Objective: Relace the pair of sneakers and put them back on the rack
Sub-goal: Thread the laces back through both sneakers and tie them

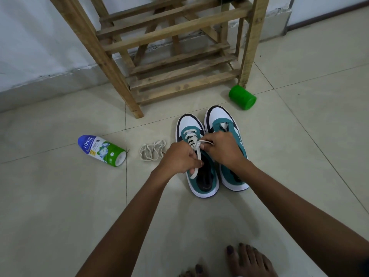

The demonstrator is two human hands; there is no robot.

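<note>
At mid-frame my left hand (180,156) and right hand (223,149) each pinch the lace (196,156) on the left sneaker (201,176); I should pull evenly so the knot seats snug.

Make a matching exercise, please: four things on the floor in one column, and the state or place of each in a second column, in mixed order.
1. left sneaker
2. right sneaker
3. loose lace
4. green cup

A. lying on its side by the rack's leg
B. no lace in its eyelets
C. being laced by both hands
D. in a heap on the tile, touched by nobody

Pairs: 1-C, 2-B, 3-D, 4-A
</note>
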